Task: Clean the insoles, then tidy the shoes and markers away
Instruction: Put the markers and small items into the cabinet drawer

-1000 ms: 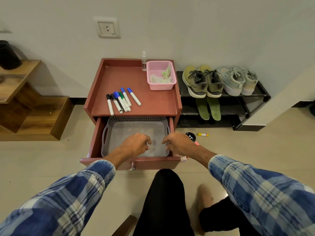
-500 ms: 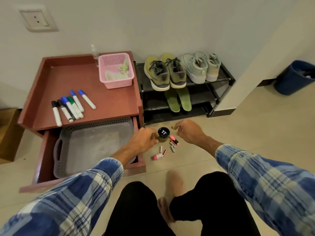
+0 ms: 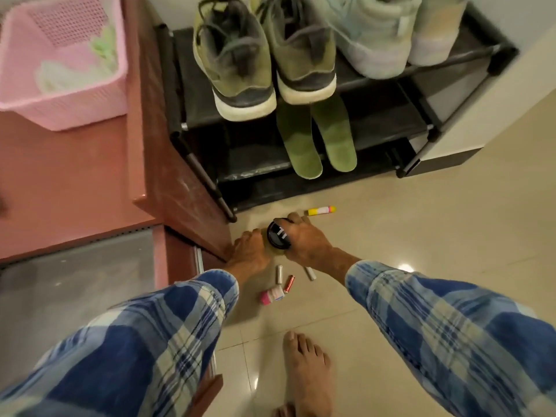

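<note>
On the floor by the rack, both hands hold a jar.
Right hand grips its lid; left hand curls round its left side. Insoles lie on the middle shelf under the olive shoes; a marker lies just far-right of the jar.

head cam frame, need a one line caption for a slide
Both the left hand and right hand hold a black-lidded jar on the floor beside the shoe rack.

The shoe rack has dull black shelves; on it the olive shoes look suede-like, the green insoles matt. Before it the floor tiles are smooth and glossy.
</note>
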